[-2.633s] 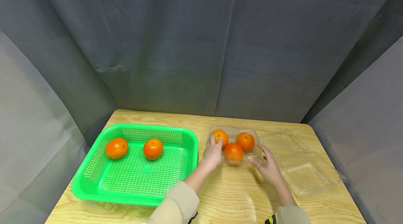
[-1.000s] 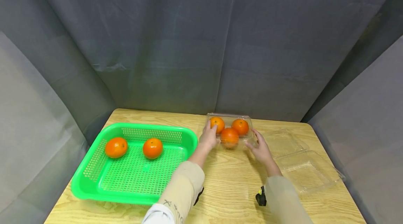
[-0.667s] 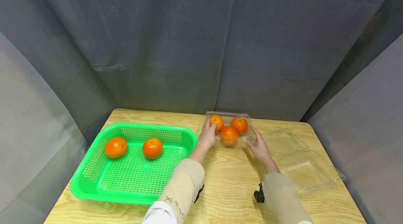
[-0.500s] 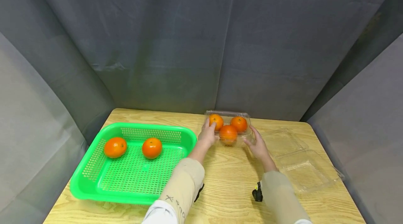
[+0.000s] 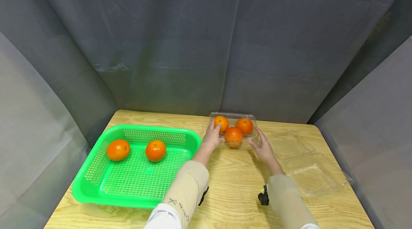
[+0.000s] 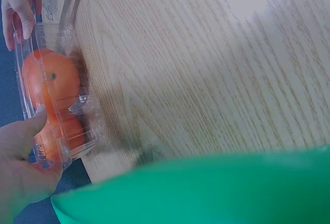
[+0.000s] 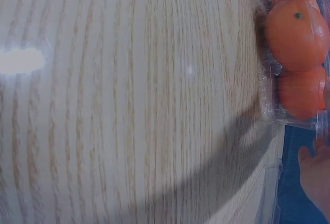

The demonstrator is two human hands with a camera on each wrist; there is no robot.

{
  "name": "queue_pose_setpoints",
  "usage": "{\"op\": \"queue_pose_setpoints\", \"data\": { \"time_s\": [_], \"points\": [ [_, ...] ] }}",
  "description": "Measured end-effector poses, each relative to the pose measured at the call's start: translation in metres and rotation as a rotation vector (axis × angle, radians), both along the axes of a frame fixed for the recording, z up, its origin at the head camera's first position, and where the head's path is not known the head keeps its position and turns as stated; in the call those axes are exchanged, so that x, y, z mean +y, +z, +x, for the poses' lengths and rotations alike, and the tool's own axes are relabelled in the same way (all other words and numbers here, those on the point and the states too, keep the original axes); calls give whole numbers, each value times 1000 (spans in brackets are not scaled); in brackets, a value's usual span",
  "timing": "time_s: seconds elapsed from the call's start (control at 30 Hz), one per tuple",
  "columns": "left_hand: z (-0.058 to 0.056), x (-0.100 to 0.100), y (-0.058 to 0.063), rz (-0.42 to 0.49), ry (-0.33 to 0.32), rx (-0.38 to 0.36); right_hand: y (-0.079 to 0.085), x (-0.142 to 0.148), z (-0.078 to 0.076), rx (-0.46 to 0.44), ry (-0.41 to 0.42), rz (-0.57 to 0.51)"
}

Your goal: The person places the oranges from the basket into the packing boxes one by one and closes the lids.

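Observation:
A clear plastic container (image 5: pixel 239 116) holding 3 oranges stands by the table's far edge in the head view. One orange (image 5: pixel 233 136) is at the front, with another (image 5: pixel 221 123) behind left and a third (image 5: pixel 244 126) behind right. My left hand (image 5: pixel 212 137) grips the container's left end; its thumb (image 6: pixel 37 121) lies over the plastic in the left wrist view. At the right end, my right hand (image 5: pixel 264 148) touches the container with extended, spread fingers. In the right wrist view that hand (image 7: pixel 317 175) shows only partly. Whether a lid covers the oranges is unclear.
A green perforated basket (image 5: pixel 135 202) sits on the left of the wooden table (image 5: pixel 238 193), with two oranges inside, one left (image 5: pixel 118 150) and one right (image 5: pixel 156 151). An unfolded clear plastic container (image 5: pixel 313 175) lies on the right. Grey curtains (image 5: pixel 180 50) surround the table.
Both hands have moved the container of oranges away from me and slightly left, up to the table's far edge. Over the last half second hardly anything moves. The basket stays put.

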State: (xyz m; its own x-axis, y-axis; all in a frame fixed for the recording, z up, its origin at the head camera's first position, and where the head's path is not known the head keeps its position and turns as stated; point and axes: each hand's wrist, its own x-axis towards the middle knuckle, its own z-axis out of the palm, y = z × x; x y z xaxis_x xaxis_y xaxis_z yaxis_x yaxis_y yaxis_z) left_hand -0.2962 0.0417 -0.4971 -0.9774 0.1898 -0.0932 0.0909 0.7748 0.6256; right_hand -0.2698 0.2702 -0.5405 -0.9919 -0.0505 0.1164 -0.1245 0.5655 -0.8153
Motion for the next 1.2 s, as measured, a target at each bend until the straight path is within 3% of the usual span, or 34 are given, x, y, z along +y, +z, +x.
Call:
{"op": "queue_pose_setpoints", "data": {
  "time_s": [0.3, 0.4, 0.43, 0.53, 0.63, 0.67, 0.8, 0.93, 1.03, 1.2],
  "points": [
    [-3, -1, -1, 42, -5, -7, 4, -1, 0, -62, 2, -50],
    [-9, -1, -9, 56, -14, -21, 6, -1, 1, -70, 5, -48],
    [-15, -1, -19, 59, -26, 12, 6, -1, 1, -66, 7, -44],
    [-19, 0, -26, 62, -30, 22, 6, -1, 0, -52, 16, -19],
    [-17, 0, -24, 81, -25, 34, 5, -1, 1, -32, 24, 13],
    [-12, 0, -16, 84, -15, 18, 5, -1, 1, -20, 25, 24],
    [-3, 1, -10, 43, -25, 103, 5, -3, 9, 76, 12, 61],
    [2, 1, -12, -34, -28, 215, 5, -6, 20, 181, -37, 100],
    [5, 1, -14, -61, -12, 294, 6, -7, 30, 201, -78, 130],
    [9, 6, -10, -28, -6, 384, 11, -5, 47, 221, -160, 159]
  ]
}}
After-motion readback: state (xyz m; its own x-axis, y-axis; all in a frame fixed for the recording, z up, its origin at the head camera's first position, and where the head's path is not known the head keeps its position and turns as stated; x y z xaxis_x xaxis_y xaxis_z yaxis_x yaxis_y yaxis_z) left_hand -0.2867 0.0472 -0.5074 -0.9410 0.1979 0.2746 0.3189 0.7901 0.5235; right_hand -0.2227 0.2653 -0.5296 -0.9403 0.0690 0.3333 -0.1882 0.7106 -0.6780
